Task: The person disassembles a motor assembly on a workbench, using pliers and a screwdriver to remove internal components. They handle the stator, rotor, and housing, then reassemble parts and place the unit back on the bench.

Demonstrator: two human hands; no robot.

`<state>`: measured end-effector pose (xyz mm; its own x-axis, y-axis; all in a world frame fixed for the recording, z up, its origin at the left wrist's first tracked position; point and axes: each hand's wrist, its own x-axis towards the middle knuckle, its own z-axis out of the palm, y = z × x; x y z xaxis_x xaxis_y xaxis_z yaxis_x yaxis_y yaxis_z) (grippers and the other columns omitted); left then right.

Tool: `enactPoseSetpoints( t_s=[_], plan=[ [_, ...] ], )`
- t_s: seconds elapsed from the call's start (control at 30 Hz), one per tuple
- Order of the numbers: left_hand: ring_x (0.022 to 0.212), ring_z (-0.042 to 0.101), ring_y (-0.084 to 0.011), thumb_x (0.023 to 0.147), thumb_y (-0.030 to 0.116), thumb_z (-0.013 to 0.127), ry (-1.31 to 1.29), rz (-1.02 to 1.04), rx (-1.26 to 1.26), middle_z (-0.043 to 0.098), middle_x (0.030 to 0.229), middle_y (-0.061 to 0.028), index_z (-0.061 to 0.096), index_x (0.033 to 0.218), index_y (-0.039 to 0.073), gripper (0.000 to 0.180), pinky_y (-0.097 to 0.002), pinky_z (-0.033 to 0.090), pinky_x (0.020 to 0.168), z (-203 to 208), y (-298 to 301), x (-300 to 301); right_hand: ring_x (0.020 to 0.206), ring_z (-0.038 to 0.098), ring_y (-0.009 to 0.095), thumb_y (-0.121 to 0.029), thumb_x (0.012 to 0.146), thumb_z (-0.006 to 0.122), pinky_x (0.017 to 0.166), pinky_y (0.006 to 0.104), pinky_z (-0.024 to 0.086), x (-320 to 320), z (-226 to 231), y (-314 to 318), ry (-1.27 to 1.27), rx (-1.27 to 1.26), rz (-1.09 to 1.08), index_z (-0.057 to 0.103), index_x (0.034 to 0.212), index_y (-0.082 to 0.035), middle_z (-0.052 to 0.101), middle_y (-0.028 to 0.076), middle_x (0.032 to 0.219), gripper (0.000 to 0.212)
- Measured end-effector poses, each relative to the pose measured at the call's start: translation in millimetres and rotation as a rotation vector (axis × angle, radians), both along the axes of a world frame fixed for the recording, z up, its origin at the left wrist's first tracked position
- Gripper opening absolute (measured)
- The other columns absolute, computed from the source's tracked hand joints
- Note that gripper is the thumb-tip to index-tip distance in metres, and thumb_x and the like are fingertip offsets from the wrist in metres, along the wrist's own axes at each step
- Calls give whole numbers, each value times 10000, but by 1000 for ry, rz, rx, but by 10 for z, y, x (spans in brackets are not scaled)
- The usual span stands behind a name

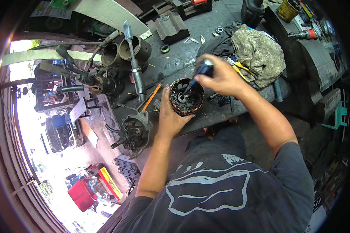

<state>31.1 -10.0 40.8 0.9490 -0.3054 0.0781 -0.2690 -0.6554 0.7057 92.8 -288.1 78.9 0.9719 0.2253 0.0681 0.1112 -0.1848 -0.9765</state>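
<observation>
My left hand (pixel 172 118) is wrapped round the near left side of a round, dark, greasy motor part with copper-coloured windings at its rim (pixel 200 107). A pale metal ring shows inside it. My right hand (pixel 221 77) grips a screwdriver (pixel 204 69) by its dark blue handle, with the shaft slanting down into the round part. Its tip is hard to make out among the dark inner parts. Just left of my left hand sits an opened metal housing (pixel 136 130) with a splined shaft sticking out.
Behind my right hand lies a heap of grimy rags (pixel 256 50) with yellow-handled pliers (pixel 244 71). Metal cups (pixel 138 49), a grease-gun-like tool (pixel 137 77) and an orange strip (pixel 151 97) lie to the left. A V-shaped metal block (pixel 171 28) stands at the back.
</observation>
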Motion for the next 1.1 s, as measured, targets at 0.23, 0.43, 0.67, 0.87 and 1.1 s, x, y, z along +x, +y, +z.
enactPoseSetpoints(
  t_s=[0.23, 0.43, 0.67, 0.87, 1.1],
  plan=[
    [1577, 484, -432, 630, 341, 1106, 140, 177, -275, 470, 1683, -280, 249, 1712, -29, 1429, -497, 395, 1315, -142, 112, -281, 997, 726, 175, -118, 951, 806, 911, 355, 592, -611, 161, -155, 8, 108, -171, 682, 1252, -5, 762, 97, 1137, 345],
    [1407, 635, -414, 851, 254, 967, -355, 312, -175, 621, 1541, -250, 579, 1494, -44, 808, -505, 493, 1197, -24, 129, -510, 1137, 716, 195, -93, 975, 787, 1027, 373, 575, -951, 312, -333, -23, 206, -274, 674, 1288, 25, 765, 124, 1224, 353],
    [1001, 764, -407, 978, 164, 772, -119, -56, 314, 782, 1052, -213, 798, 1159, 5, 243, -503, 604, 888, 185, -29, -80, 1145, 715, 216, -123, 1015, 772, 1049, 383, 578, -1189, 553, -732, -90, 363, -407, 616, 1286, 68, 744, 160, 1212, 367],
    [802, 763, -428, 963, 269, 734, -131, -217, 685, 782, 846, -217, 794, 803, 24, 299, -524, 608, 770, -10, -290, 256, 1108, 726, 214, -151, 993, 804, 1028, 383, 584, -1479, 556, -910, -193, 317, -473, 640, 1280, 56, 759, 158, 1203, 390],
    [883, 811, -410, 1059, 485, 651, -60, -292, 818, 833, 951, -217, 867, 898, 29, 529, -505, 635, 851, -46, -347, 384, 1014, 723, 160, -143, 967, 813, 941, 341, 591, -1841, 389, -1251, -36, 368, -529, 676, 1259, 39, 783, 116, 1122, 370]
  ],
)
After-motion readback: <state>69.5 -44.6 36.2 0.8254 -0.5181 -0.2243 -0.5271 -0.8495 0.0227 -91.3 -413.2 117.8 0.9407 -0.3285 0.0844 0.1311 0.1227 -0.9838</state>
